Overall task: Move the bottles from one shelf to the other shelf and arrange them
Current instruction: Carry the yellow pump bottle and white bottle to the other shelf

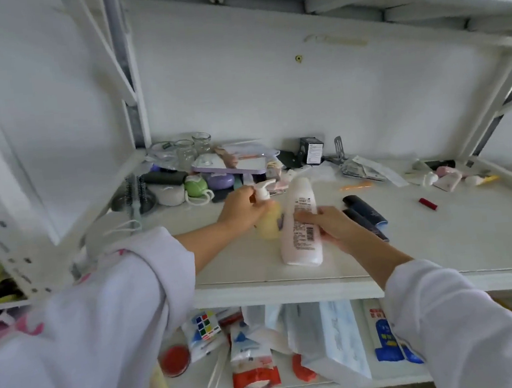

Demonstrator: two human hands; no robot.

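A small yellow pump bottle (270,223) with a white pump head stands on the white shelf (438,239), and my left hand (240,209) is closed around its neck. Right beside it a tall white bottle (301,220) with a printed label and barcode stands on the shelf, gripped from the right by my right hand (328,224). The two bottles stand close side by side. Two dark tubes (366,212) lie just behind my right hand.
Clutter fills the shelf's back left: glass jars (193,148), a brush (134,192), a green pouch (196,186), a purple case (220,181). A black box (312,151), an orange stick (356,186), a red cap (428,203) and small tubes lie further right. The lower shelf holds packets and a puzzle cube (203,322).
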